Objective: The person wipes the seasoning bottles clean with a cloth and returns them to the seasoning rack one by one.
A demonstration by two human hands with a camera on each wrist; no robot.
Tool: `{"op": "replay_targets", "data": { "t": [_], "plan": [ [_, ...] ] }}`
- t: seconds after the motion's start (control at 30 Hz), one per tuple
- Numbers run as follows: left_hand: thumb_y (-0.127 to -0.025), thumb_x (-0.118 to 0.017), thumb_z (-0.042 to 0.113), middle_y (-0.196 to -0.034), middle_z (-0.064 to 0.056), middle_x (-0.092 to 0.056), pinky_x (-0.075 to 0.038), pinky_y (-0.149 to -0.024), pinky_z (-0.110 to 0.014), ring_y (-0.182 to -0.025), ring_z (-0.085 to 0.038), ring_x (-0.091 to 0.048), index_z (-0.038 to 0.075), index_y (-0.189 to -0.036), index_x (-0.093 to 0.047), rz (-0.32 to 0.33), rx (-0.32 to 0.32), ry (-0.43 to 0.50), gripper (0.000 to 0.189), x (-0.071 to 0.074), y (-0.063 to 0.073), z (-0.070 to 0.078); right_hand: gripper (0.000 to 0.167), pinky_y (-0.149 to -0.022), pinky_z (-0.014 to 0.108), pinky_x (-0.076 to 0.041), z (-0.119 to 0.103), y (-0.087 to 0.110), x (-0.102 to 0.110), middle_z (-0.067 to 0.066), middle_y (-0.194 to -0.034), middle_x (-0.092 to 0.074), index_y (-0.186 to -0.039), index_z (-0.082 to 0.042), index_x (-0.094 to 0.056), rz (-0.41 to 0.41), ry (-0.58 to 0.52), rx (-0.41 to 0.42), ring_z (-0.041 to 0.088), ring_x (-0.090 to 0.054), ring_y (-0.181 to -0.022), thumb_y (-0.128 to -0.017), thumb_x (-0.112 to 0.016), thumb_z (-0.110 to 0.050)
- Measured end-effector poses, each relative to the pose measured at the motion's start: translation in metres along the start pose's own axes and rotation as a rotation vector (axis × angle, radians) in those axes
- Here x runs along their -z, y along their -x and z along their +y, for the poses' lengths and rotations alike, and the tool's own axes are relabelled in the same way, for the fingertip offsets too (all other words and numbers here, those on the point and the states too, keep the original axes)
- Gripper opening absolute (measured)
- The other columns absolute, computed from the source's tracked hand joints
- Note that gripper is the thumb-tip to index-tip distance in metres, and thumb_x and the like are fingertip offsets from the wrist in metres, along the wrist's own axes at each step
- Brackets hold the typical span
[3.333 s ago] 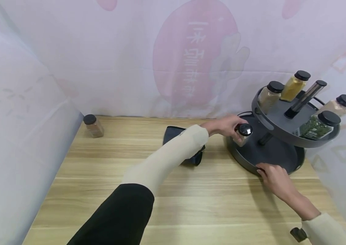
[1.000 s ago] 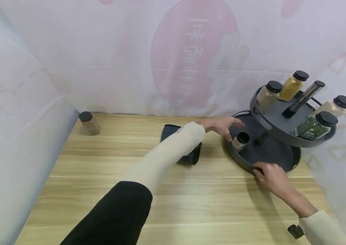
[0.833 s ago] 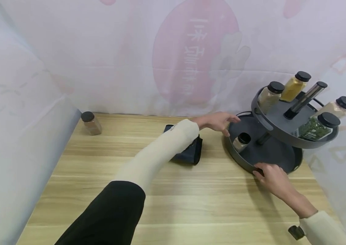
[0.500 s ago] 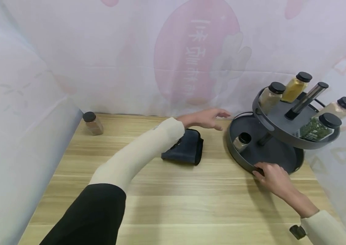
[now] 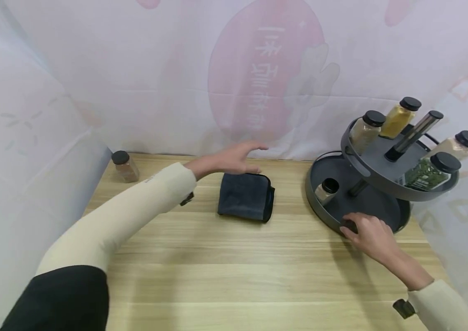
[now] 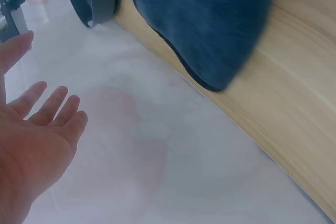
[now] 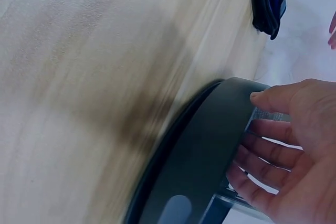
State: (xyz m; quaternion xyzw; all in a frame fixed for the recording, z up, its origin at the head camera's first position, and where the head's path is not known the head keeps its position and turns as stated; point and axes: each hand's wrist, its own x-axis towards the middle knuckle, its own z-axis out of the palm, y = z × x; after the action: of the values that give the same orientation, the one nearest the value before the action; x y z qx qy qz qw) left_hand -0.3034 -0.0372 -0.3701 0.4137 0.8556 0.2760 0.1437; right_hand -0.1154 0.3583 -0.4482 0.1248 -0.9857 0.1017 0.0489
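Holding nothing, my left hand [image 5: 234,158] hovers with spread fingers above the back edge of a folded dark blue cloth item [image 5: 244,195]. In the left wrist view, its palm [image 6: 37,150] and loose fingers show. My right hand [image 5: 370,234] is at the front rim of the lower tray [image 5: 320,212] of a two-tier spice rack. Its thumb is outside the rim and its relaxed fingers reach over the inner side, as the right wrist view shows; the contact is hard to judge. A black-capped spice jar [image 5: 326,192] stands in the lower tray's left side.
The rack's upper tray [image 5: 424,189] holds several black-capped jars, including a yellow spice jar [image 5: 397,118] and a green herb jar [image 5: 430,172]. A brown spice jar [image 5: 126,168] stands at the table's back left corner. Printed cloth walls [image 5: 155,92] border the wooden table [image 5: 217,266].
My left hand let go of the spice jar in the lower tray, then moved left, uncovering the folded cloth item. My right hand stays at the rim, its thumb and index finger slightly farther apart.
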Motion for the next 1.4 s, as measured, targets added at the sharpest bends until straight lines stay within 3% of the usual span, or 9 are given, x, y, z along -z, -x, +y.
{"op": "replay_targets", "data": {
  "t": [0.3,0.57,0.83,1.0,1.17,1.4],
  "plan": [
    [-0.100,-0.075,0.026,-0.164,-0.020,-0.042,-0.029,-0.126,-0.055,-0.154,-0.038,-0.035,0.001,-0.160,-0.040,0.109,0.067,-0.008,0.073,0.021,0.079,-0.022,0.042,-0.061,0.053,-0.058,-0.009,-0.003,0.009,0.025,-0.115,-0.074,-0.122,-0.001,-0.073,0.050,0.023,0.046,0.042,-0.072,-0.087,-0.091,-0.084,-0.026],
    [-0.100,-0.076,0.028,-0.161,-0.023,-0.045,-0.031,-0.123,-0.060,-0.151,-0.042,-0.038,0.001,-0.158,-0.044,0.186,0.120,-0.025,0.072,0.021,0.136,-0.036,0.048,-0.067,0.056,-0.060,-0.032,-0.010,0.018,0.024,-0.116,-0.073,-0.126,-0.001,-0.072,0.033,0.076,0.062,0.042,-0.072,-0.094,-0.090,-0.085,-0.031],
    [-0.097,-0.080,0.028,-0.160,-0.022,-0.048,-0.035,-0.120,-0.062,-0.148,-0.044,-0.043,0.001,-0.157,-0.046,0.220,0.184,-0.069,0.074,0.006,0.180,-0.039,0.046,-0.068,0.054,-0.061,-0.048,-0.017,0.014,0.022,-0.115,-0.073,-0.123,-0.001,-0.074,0.078,0.088,0.133,0.039,-0.073,-0.093,-0.088,-0.086,-0.029],
    [-0.096,-0.080,0.030,-0.159,-0.025,-0.048,-0.034,-0.119,-0.065,-0.147,-0.047,-0.042,0.000,-0.155,-0.048,0.274,0.270,-0.014,0.074,-0.001,0.207,-0.043,0.046,-0.069,0.057,-0.060,-0.050,-0.019,0.013,0.025,-0.115,-0.074,-0.124,0.002,-0.072,0.047,0.083,0.072,0.042,-0.073,-0.092,-0.091,-0.084,-0.027],
    [-0.098,-0.078,0.033,-0.158,-0.028,-0.047,-0.034,-0.118,-0.067,-0.147,-0.050,-0.042,-0.001,-0.154,-0.048,0.314,0.366,0.003,0.072,-0.005,0.235,-0.058,0.045,-0.068,0.056,-0.060,-0.047,-0.019,0.009,0.026,-0.115,-0.074,-0.125,0.004,-0.071,-0.007,0.066,0.004,0.043,-0.073,-0.090,-0.094,-0.081,-0.026],
    [-0.101,-0.073,0.041,-0.157,-0.031,-0.046,-0.035,-0.116,-0.069,-0.144,-0.052,-0.043,-0.005,-0.155,-0.045,0.336,0.495,0.036,0.076,-0.006,0.268,-0.084,0.044,-0.067,0.055,-0.060,-0.040,-0.018,0.001,0.027,-0.116,-0.073,-0.124,0.006,-0.070,-0.046,0.047,-0.031,0.042,-0.073,-0.088,-0.094,-0.081,-0.025]
  ]
}}
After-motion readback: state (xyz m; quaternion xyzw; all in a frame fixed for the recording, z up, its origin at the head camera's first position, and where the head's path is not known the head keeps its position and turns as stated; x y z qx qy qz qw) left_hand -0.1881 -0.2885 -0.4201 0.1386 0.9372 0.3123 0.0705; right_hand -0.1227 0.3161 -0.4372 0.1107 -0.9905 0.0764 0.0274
